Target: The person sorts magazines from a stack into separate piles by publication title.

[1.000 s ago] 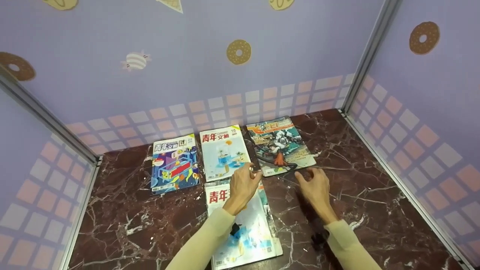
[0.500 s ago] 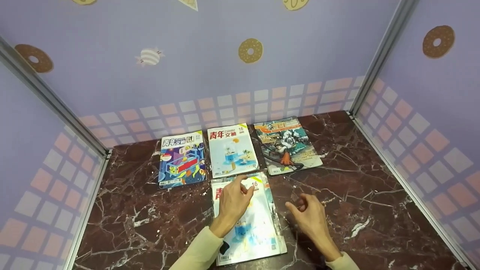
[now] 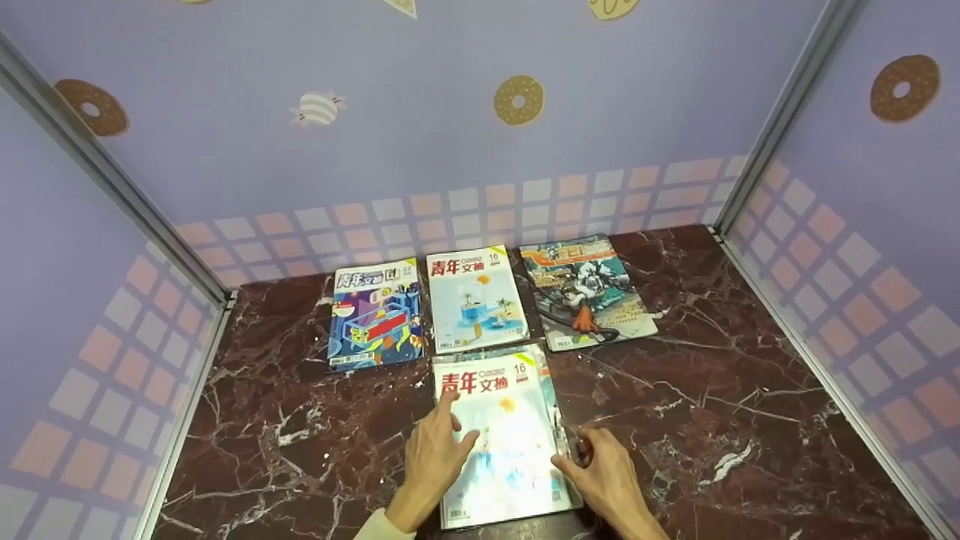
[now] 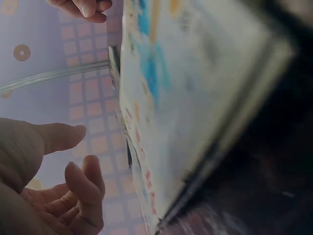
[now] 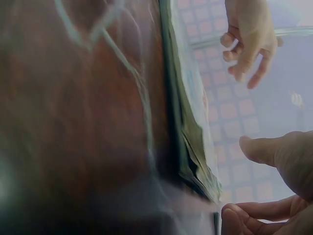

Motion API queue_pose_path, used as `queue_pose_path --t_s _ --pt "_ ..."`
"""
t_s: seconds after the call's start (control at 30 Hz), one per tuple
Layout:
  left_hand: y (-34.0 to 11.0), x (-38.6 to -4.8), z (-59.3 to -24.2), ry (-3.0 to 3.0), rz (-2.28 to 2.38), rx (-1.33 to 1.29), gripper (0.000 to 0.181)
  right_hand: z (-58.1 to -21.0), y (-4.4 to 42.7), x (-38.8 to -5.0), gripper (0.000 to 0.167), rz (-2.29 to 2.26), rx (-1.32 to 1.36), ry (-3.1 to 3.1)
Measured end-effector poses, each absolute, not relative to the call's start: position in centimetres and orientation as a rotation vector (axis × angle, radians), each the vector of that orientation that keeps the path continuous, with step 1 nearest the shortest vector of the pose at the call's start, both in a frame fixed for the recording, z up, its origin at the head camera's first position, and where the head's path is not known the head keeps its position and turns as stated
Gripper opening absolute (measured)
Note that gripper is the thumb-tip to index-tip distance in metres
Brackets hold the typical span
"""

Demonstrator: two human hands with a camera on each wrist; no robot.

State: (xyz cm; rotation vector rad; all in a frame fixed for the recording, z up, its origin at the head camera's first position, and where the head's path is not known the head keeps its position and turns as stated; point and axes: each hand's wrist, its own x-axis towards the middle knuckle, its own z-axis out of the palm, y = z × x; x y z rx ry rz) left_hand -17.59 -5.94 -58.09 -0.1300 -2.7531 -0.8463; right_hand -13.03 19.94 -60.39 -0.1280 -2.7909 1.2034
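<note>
A small stack of magazines lies near the front of the table, topped by a glossy white magazine (image 3: 495,457) with red Chinese characters and a 16. My left hand (image 3: 436,450) hovers over its left edge, thumb and index finger apart, holding nothing. At the stack's right edge is my right hand (image 3: 606,476), its fingers loosely bent with nothing gripped. The left wrist view shows a gap between the left hand (image 4: 58,181) and the cover (image 4: 166,98). In the right wrist view, the right hand (image 5: 274,191) is beside the stack's layered edge (image 5: 188,122); contact is unclear.
Behind the stack, a row holds a purple-blue magazine (image 3: 376,319), a white magazine (image 3: 476,300) and a teal-orange magazine (image 3: 589,292). They lie on a dark red marbled table (image 3: 300,450). Purple patterned panels (image 3: 420,150) enclose the back and sides.
Both hands have drawn back from the rear row toward the front stack, uncovering its title. The head view has shifted slightly left. The magazines look unmoved on the table.
</note>
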Motion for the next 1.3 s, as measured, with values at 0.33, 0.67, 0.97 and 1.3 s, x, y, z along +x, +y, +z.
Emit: queue_pose_path --t_s 0.33,0.67,0.97,1.3 --pt "-8.6 -15.1 -62.1 -2.915 -0.864 0.029 0.062 -63.8 20.3 -12.5 0.043 1.236 0.003 -2.749" --pt "-9.9 -14.7 -66.2 -2.939 -1.01 0.123 0.039 -62.7 19.8 -11.8 0.043 1.304 -0.072 -2.878" --pt "-10.2 -14.6 -66.3 -2.91 -1.056 0.127 0.033 -62.4 18.4 -11.9 0.021 1.185 -0.104 -2.933" --pt "-11.2 -14.0 -66.8 -2.886 -1.146 0.112 0.035 -67.3 18.2 -12.5 0.021 1.135 -0.14 -2.986"
